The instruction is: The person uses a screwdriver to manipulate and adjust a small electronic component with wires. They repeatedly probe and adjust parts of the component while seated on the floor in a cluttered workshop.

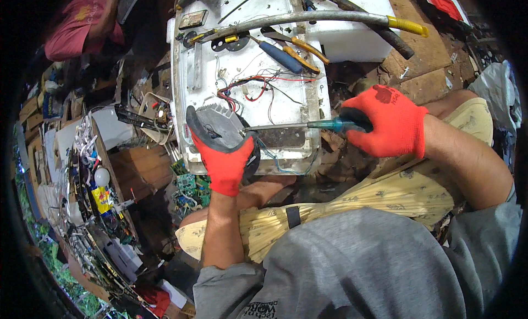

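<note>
My left hand, in a red glove with dark palm coating, is closed around a grey finned metal heat sink. My right hand, gloved alike, grips the teal handle of a screwdriver. The screwdriver's shaft runs leftward, and its tip meets the right side of the heat sink near my left fingers. Whether the tip sits in a screw I cannot tell. Just beyond the heat sink lie loose red and black wires on a white work surface.
Across the surface's far part lies a grey bar with a yellow end. Near it are a blue-handled screwdriver, orange-handled pliers and a hammer. Green circuit boards and mixed scrap pile up at left. Another person's pink sleeve shows far left.
</note>
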### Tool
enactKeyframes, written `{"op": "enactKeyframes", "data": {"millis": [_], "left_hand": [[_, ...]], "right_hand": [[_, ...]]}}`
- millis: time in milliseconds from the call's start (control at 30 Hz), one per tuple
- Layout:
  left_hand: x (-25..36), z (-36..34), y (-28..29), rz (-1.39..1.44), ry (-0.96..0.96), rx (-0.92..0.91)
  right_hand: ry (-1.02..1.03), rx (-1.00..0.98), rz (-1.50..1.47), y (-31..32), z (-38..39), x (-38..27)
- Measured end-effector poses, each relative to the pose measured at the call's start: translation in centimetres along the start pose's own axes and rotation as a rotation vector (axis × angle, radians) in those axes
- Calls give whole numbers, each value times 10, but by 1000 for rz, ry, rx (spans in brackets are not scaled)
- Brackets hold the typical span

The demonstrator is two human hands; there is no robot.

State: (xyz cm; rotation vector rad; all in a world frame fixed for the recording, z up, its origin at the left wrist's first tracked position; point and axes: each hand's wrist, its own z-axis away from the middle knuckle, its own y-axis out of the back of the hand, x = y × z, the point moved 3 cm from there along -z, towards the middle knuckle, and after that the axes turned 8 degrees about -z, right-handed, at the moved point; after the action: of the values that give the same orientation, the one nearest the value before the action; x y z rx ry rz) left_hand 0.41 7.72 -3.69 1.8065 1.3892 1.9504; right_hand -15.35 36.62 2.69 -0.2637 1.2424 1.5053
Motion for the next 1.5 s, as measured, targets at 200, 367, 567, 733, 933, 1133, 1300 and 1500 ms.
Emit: {"op": "enactKeyframes", "data": {"millis": [200, 367, 567, 733, 933, 1133, 1300, 1500], "left_hand": [[-6, -1, -1, 39, -5, 13], [6, -1, 1, -17, 53, -18], [-6, -4, 12, 231, 41, 100], [-28, -5, 22, 319, 164, 235], [-16, -7, 20, 306, 56, 413], [-5, -5, 21, 345, 37, 448], [-15, -1, 16, 123, 20, 450], [-16, -2, 15, 142, 49, 468]], "right_hand": [[450, 385, 379, -15, 13, 1], [477, 391, 431, -17, 19, -5], [19, -98, -694, 29, -3, -18], [141, 33, -962, 68, -13, -59], [312, 417, -916, 59, -8, -86], [77, 370, -685, 69, -5, -72], [130, 336, -806, 64, -6, -50], [408, 352, -789, 57, -8, -14]]}}
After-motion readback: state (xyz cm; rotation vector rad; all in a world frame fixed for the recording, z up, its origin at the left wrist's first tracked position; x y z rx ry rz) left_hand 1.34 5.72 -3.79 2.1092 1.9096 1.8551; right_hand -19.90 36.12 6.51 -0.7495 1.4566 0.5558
